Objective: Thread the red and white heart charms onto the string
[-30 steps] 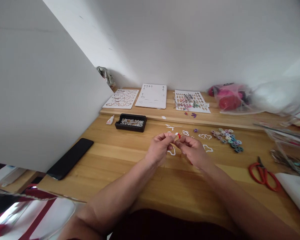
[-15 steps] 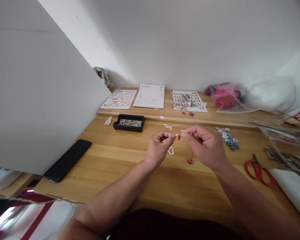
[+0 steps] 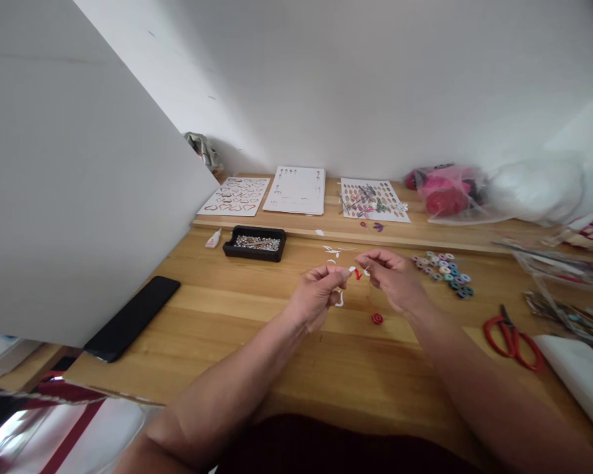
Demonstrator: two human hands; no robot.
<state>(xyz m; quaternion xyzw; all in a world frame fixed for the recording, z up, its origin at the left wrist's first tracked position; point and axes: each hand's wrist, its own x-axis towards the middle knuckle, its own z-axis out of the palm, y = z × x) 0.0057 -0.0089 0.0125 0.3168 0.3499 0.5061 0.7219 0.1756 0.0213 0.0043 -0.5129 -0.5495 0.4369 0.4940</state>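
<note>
Red and white, the small piece (image 3: 358, 274) is pinched in our left hand (image 3: 316, 294), above the table (image 3: 217, 309). Our right hand (image 3: 393, 278) is pinched closed just beside it, on what we cannot tell; 1 red bobbin (image 3: 377, 318) lies nearer us.

A black phone (image 3: 132, 318) lies along the left edge of the wooden table (image 3: 217, 316). Near the table's far left corner, a small white bottle (image 3: 213, 239) lies beside a black tray (image 3: 252, 254) of small shiny beads (image 3: 257, 243). A raised shelf (image 3: 333, 204) runs along the far edge. At its left end lies a sheet with curved shapes (image 3: 234, 197), then a white sheet with dark marks (image 3: 294, 191). Toward its right end, a pink bag (image 3: 445, 194) sits beside a bulky white bag (image 3: 536, 191). Nearer the table's right side, red-handled scissors (image 3: 515, 342) point their blades toward the far edge.
</note>
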